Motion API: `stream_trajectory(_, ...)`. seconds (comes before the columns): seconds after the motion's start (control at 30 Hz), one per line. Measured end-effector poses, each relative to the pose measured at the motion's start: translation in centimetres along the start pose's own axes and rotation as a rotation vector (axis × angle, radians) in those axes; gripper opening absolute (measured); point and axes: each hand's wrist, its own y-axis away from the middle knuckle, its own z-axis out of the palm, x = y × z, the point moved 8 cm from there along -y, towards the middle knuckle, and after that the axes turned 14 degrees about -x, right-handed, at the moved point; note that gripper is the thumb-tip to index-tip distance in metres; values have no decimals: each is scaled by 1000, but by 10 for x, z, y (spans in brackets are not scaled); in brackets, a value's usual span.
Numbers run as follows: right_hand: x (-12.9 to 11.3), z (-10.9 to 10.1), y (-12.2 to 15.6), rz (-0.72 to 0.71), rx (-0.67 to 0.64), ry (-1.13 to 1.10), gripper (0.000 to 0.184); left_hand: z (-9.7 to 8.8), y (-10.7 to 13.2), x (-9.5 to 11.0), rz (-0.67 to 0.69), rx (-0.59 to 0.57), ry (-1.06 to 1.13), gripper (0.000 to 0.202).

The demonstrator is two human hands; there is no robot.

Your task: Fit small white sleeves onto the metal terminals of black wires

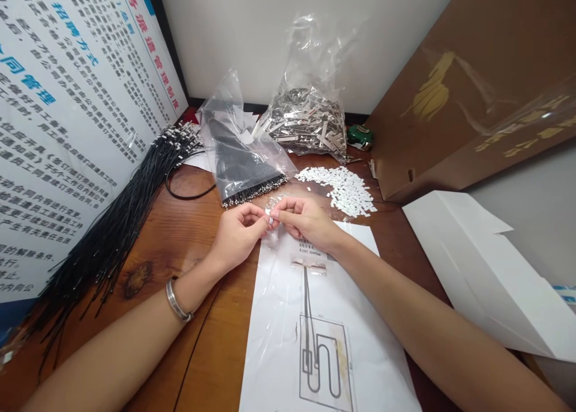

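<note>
My left hand (237, 231) and my right hand (302, 217) meet over the wooden table (189, 280), fingertips pinched together on a small metal-and-white part (271, 218). Both hands are closed on it. A silver bracelet (176, 301) sits on my left wrist. Just beyond the hands lies a pile of small white plastic pieces (342, 187). A clear bag of black wires (240, 157) with metal tips lies behind my left hand. A clear bag of shiny metal clips (308, 121) stands at the back.
A printed sheet with a wire diagram (315, 328) lies under my right forearm. A bundle of black cables (121, 220) leans along a board with printed text (58, 112) at left. A brown cardboard box (468, 94) and white paper bag (486, 274) stand at right. A green object (359, 136) sits behind.
</note>
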Motion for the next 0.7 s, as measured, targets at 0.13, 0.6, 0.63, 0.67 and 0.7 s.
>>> stream_trajectory(0.13, -1, 0, 0, -13, 11, 5, 30, -1, -1, 1, -3, 10, -1, 18)
stream_trajectory(0.6, -2, -5, 1, -82, 154, 12, 32, -5, -1, -6, -24, 43, -34, 19)
stream_trajectory(0.63, -2, -5, 1, -81, 156, 14, 32, -5, -1, -7, -26, 42, -37, 19)
stream_trajectory(0.67, -2, -5, 1, -81, 159, 17, 32, -5, -1, -8, -23, 38, -39, 19)
stream_trajectory(0.7, -2, -5, 2, -81, 162, 21, 32, -5, -1, -9, -19, 33, -40, 20)
